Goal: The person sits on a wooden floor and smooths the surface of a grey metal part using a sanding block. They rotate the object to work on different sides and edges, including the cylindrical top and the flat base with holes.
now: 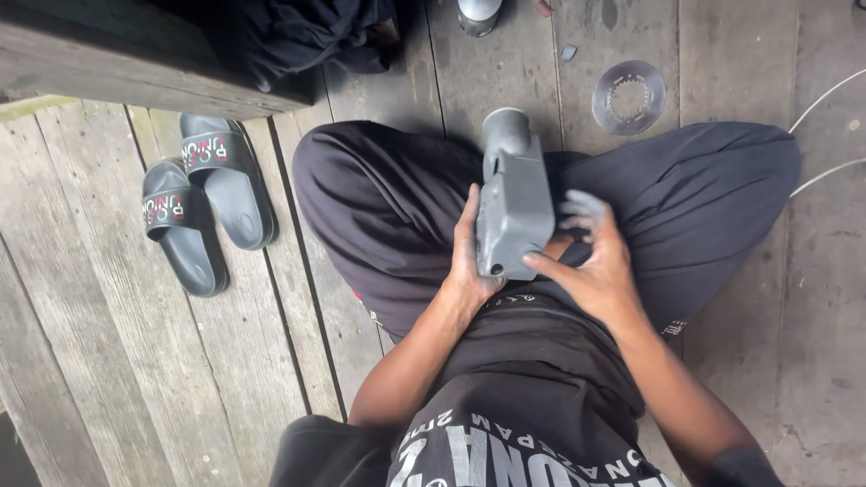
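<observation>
I sit cross-legged on a wooden plank floor in black trousers. A grey boxy housing with a round neck at its far end rests above my lap. My left hand grips its left side and lower corner. My right hand is on its right side, thumb touching the near corner, fingers spread and smeared grey.
A pair of grey slide sandals lies on the planks to my left. A clear round disc with a toothed hole lies ahead on the right. White cable runs at the right edge. Dark cloth and a wooden bench edge are at top left.
</observation>
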